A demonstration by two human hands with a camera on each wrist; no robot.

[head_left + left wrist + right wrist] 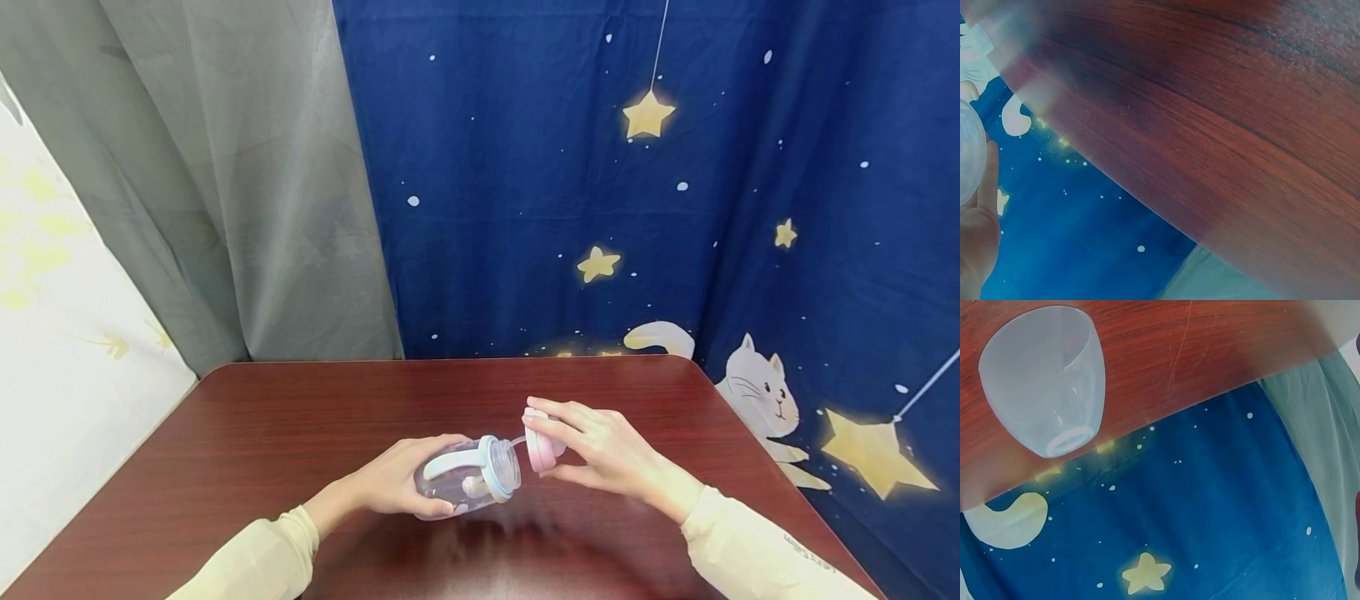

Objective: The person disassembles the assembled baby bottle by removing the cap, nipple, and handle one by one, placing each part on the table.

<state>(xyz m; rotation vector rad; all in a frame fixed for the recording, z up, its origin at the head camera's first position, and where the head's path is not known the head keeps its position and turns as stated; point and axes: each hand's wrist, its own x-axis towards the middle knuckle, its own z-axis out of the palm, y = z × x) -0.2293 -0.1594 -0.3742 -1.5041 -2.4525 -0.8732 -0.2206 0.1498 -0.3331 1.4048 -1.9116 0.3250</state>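
Observation:
My left hand (401,479) grips a clear baby bottle (450,504) that lies tilted on its side above the table, its mouth to the right. A pale blue ring with a white handle (453,461) circles the bottle's neck. Opposite the mouth, my right hand (600,446) pinches a pink lid (538,442) between fingers and thumb, apart from the rim. A thin straw (517,440) runs from the lid to the bottle's mouth, and a whitish straw end (474,486) shows inside. The left wrist view catches part of the left hand (979,237) beside a translucent rounded surface (969,153).
Both hands are over a dark red wooden table (300,408). A translucent cup-shaped piece (1041,381) appears against the tabletop in the right wrist view. Behind the far edge hang a blue star-patterned curtain (510,208) and a grey curtain (292,208).

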